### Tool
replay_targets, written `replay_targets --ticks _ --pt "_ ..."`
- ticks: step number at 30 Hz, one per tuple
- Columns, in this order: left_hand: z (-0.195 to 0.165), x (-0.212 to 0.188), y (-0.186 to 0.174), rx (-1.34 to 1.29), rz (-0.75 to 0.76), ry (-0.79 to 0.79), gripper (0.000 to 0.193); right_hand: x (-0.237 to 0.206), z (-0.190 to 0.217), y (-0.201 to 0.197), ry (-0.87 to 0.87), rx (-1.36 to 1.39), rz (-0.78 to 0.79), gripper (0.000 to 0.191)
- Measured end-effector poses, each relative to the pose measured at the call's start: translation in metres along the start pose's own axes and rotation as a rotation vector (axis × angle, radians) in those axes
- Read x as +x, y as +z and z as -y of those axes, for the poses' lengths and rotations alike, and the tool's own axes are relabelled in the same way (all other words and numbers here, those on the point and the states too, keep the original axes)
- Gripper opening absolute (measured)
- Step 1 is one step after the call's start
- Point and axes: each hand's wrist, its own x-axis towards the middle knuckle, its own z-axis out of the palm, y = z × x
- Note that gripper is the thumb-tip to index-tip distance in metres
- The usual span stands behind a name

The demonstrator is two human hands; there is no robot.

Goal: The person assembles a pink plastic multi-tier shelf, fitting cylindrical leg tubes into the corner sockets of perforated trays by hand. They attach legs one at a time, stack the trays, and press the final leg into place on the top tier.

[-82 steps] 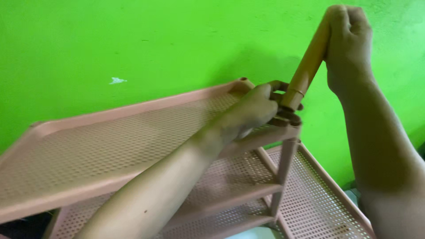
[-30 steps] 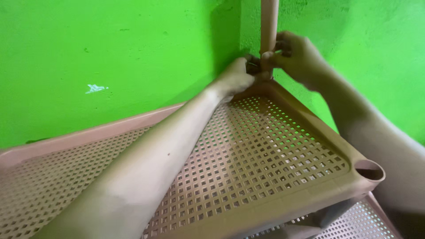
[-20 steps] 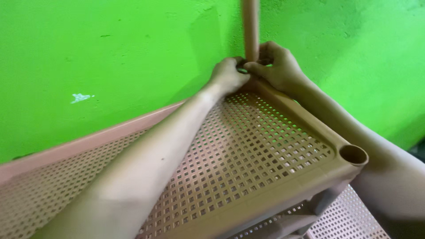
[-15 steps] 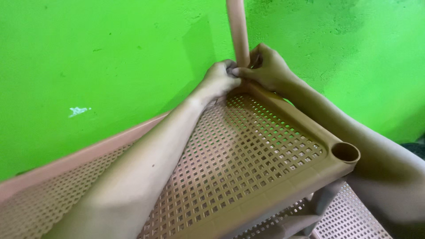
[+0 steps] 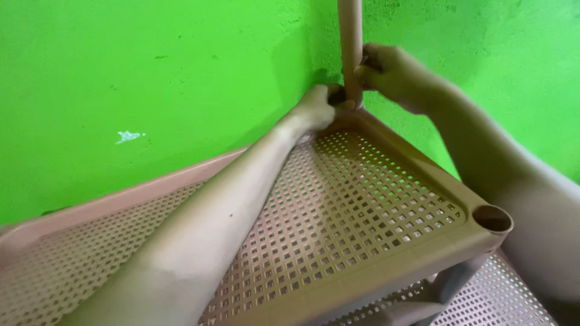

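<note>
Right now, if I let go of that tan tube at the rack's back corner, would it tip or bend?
The tube looks like rigid plastic, so probably no bending. It stands upright at the corner socket, steadied by the right hand and left hand; if not fully seated, it may lean. It likely feels light.

One head view looks down, close, over the shelf toward the green wall

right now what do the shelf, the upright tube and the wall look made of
Shelf: seemingly moulded plastic, matt pinkish beige, with a regular grid of square holes and a round corner socket. Upright tube: probably the same plastic, smooth, same colour. Wall: likely painted plaster or masonry, bright green, uneven, with a chipped white spot.
</note>
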Motion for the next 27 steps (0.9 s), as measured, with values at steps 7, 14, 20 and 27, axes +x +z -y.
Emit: replay_targets --ticks 7,14,20,27 --pt "-0.02 -0.009 0.018 0.311 -0.252 -0.075 0.05 0.002 -0.002 0.024 0.106 -0.076 -0.21 0.026" --pt "-0.04 -0.015 0.026 0.311 -0.468 -0.041 0.052 0.0 0.012 0.012 0.131 -0.036 -0.094 0.028" --pt "-0.047 -0.019 0.022 0.253 -0.341 -0.132 0.041 0.01 0.031 -0.028 0.009 0.455 0.276 0.043" --pt "-0.011 -0.006 0.016 0.189 -0.274 0.013 0.032 0.02 0.022 -0.016 -0.006 -0.01 0.193 0.032"
